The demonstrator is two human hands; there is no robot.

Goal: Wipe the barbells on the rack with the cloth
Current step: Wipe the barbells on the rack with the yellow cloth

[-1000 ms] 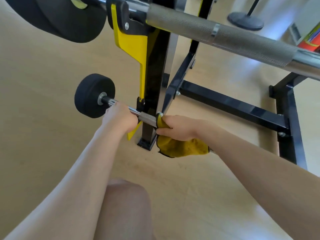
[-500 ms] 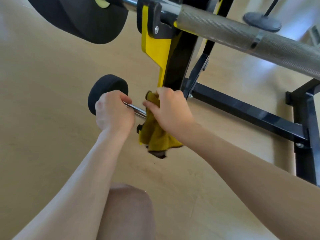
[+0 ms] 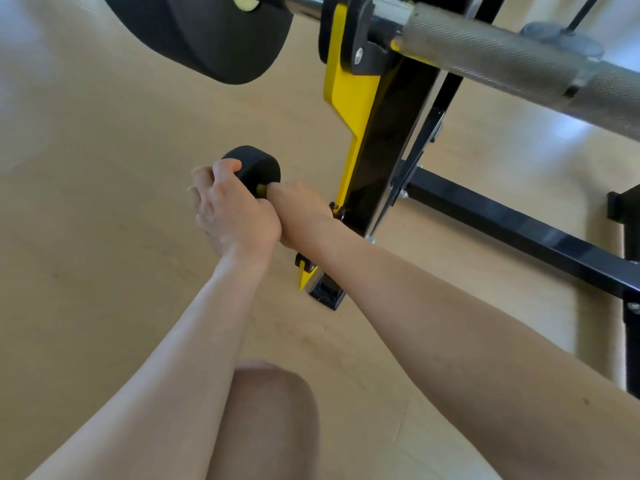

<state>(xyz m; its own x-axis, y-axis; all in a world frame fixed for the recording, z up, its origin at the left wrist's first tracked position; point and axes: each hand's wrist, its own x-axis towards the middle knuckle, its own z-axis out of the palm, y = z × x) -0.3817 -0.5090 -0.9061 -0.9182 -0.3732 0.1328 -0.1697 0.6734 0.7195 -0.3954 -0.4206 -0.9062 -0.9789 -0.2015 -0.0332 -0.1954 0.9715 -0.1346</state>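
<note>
The lower barbell ends in a small black plate (image 3: 258, 164), left of the rack's black upright (image 3: 388, 150). My left hand (image 3: 228, 213) curls its fingers over the near edge of that plate. My right hand (image 3: 299, 214) lies against it on the right and grips the yellow cloth (image 3: 261, 189) around the bar, right beside the plate. Only a sliver of cloth shows, and both hands hide the bar itself. The upper barbell (image 3: 502, 60), grey and knurled, rests in a yellow and black hook (image 3: 349, 88) with a large black plate (image 3: 207, 32) on its left end.
The rack's black base crossbar (image 3: 519, 233) runs along the wooden floor to a second foot at the right edge. My bare knee (image 3: 270, 420) is at the bottom centre. Open wooden floor (image 3: 86, 202) lies to the left.
My right hand has slid the cloth left along the lower bar, from the upright to the small plate. My left hand has moved off the bar onto the plate's edge. The camera has moved closer.
</note>
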